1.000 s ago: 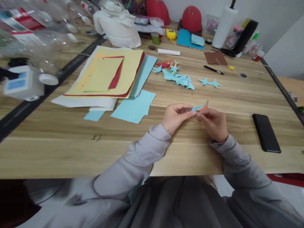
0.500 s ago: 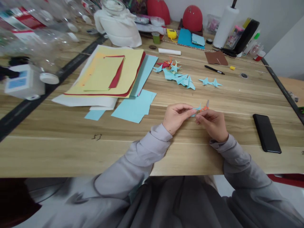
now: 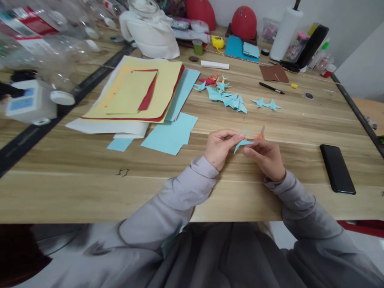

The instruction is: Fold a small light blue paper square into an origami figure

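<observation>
A small light-blue folded paper crane [image 3: 243, 143] is held just above the table, its pointed parts spread. My left hand [image 3: 220, 147] pinches it between thumb and forefinger from the left. From the other side, the curled fingers of my right hand [image 3: 268, 157] meet the tip of one of its points; the exact grip is partly hidden. Behind the right fingers lies a small orange-handled tool [image 3: 259, 137] with a grey tip, mostly covered. Farther back sit two light-blue paper cranes [image 3: 266, 104] side by side, with a cluster of folded cranes [image 3: 231, 100] left of them.
Light-blue paper sheets [image 3: 169, 134] lie left of my hands, beside a stack of yellow, red and white paper [image 3: 102, 106]. A black phone [image 3: 337, 168] rests at right. Beyond are a pen [image 3: 271, 88], brown paper [image 3: 273, 73] and a yellow tape measure [image 3: 217, 41]. Plastic bottles [image 3: 57, 52] crowd the far left.
The crane has turned and shifted slightly left, showing more of its points. My right fingers have moved a little left and down, and the two hands' fingertips are farther apart.
</observation>
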Tool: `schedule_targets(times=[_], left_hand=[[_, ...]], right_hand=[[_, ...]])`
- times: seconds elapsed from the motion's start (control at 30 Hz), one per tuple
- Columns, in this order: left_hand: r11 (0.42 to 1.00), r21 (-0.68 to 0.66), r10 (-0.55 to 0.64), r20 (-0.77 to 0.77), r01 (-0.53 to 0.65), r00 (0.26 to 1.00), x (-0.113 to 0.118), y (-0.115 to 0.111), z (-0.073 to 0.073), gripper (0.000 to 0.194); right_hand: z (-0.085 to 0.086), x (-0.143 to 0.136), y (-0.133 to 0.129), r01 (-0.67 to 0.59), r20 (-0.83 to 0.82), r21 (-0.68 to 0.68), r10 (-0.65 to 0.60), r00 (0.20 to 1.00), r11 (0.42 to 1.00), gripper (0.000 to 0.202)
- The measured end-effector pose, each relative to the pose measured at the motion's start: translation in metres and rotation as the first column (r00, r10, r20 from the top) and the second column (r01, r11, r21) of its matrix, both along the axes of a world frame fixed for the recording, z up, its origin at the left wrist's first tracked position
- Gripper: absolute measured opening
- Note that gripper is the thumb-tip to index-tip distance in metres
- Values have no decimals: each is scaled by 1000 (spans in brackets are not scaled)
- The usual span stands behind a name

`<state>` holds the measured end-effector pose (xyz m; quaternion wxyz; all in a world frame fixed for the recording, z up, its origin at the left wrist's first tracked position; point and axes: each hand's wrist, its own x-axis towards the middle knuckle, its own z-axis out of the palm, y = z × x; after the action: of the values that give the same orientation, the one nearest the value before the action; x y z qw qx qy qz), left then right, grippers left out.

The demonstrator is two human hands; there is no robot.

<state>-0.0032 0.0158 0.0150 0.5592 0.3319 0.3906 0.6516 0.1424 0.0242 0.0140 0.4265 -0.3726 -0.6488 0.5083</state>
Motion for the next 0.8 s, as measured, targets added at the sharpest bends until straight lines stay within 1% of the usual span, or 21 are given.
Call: schedule_targets(times=[0.07, 0.13, 0.27, 0.33, 0.4, 0.53, 0.6, 0.67, 0.8], left_hand=[[999, -34, -36, 85, 39, 996, 4, 0, 0, 25], [994, -56, -87, 156, 96, 984, 8, -1, 0, 25], [985, -78, -134, 238, 157, 962, 11, -3, 0, 26], [982, -85, -146, 242, 171, 959, 11, -3, -1, 26], [978, -85, -167, 216, 189, 962, 9, -3, -2, 27], [984, -42, -168, 90, 173, 982, 6, -3, -3, 22], [985, -17, -169, 57, 170, 984, 5, -4, -3, 24], [985, -27, -171, 59, 173, 984, 4, -4, -2, 26], [970, -123, -192, 132, 209, 972, 4, -3, 0, 29]], right_hand=[[-3, -3, 0, -17, -7, 10, 17, 1000, 1000, 29], [-6, -4, 1, -7, 8, 52, 7, 1000, 999, 27], [-8, -5, 1, 86, 22, 104, -88, 996, 991, 25], [-7, -3, 2, 106, 20, 111, -109, 994, 988, 27], [-6, -2, 2, 94, 32, 128, -98, 995, 987, 29], [-3, 1, 1, 42, 89, 166, -57, 994, 985, 30], [0, 3, 1, 20, 118, 193, -44, 992, 981, 28], [1, 3, 1, 9, 137, 214, -39, 990, 977, 27], [1, 3, 1, 39, 170, 199, -74, 983, 979, 29]])
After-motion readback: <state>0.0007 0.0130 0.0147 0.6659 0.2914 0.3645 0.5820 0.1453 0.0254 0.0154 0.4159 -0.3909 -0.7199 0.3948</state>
